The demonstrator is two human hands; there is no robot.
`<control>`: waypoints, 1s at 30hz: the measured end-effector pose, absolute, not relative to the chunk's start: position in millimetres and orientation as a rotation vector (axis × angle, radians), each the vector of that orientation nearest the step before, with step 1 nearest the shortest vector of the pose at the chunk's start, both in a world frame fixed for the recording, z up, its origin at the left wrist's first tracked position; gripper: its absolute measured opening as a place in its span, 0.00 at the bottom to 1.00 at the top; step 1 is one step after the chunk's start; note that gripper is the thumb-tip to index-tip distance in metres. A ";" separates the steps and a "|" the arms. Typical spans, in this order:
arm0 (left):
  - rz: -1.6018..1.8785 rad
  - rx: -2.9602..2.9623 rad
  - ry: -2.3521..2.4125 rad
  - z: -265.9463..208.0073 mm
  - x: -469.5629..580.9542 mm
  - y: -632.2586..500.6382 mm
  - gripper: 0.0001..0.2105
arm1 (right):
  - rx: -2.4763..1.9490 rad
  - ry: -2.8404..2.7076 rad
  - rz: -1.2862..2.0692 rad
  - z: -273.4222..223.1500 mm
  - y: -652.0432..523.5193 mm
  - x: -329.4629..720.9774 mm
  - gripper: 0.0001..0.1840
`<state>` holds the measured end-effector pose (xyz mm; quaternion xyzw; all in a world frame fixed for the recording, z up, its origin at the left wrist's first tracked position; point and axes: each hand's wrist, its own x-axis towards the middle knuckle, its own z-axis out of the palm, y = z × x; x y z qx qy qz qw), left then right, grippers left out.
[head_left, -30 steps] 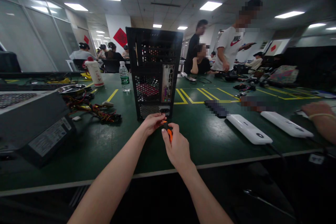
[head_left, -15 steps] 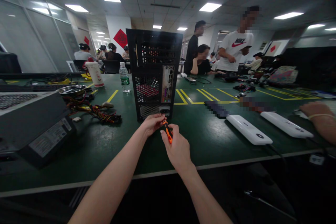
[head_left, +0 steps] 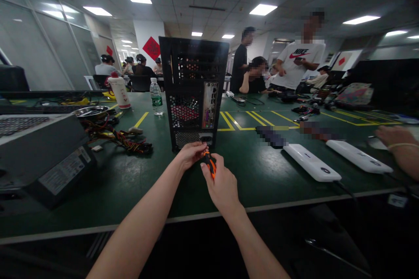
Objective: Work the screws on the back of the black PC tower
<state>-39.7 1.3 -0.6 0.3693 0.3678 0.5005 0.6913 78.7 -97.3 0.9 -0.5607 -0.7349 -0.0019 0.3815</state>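
Observation:
A black computer case (head_left: 193,85) stands upright on the green table with its rear side facing me. My right hand (head_left: 224,185) is closed around the orange and black handle of a screwdriver (head_left: 210,165), which points up toward the lower edge of the case. At the screwdriver's front end, just below the power socket (head_left: 206,137), the fingers of my left hand (head_left: 191,155) are pinched together. Whether they grip the shaft or a small part is too small to tell, and the screwdriver's tip is hidden there.
At left lie a grey power supply (head_left: 62,165), bundled cables (head_left: 131,143) and a metal bowl (head_left: 90,112). A water bottle (head_left: 156,98) stands left of the case. White power banks (head_left: 310,162) lie at right, near another person's hand (head_left: 397,141). People sit and stand behind the table.
My hands and the screwdriver keep nearly the same place at the case's lower edge; the handle looks slightly turned. In the background, the standing person in white has shifted a little right.

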 end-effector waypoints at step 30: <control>1.084 0.884 0.876 -1.5 -40.8 2.1 0.08 | -1.411 -1.864 -0.065 0.2 -95.1 77.9 0.18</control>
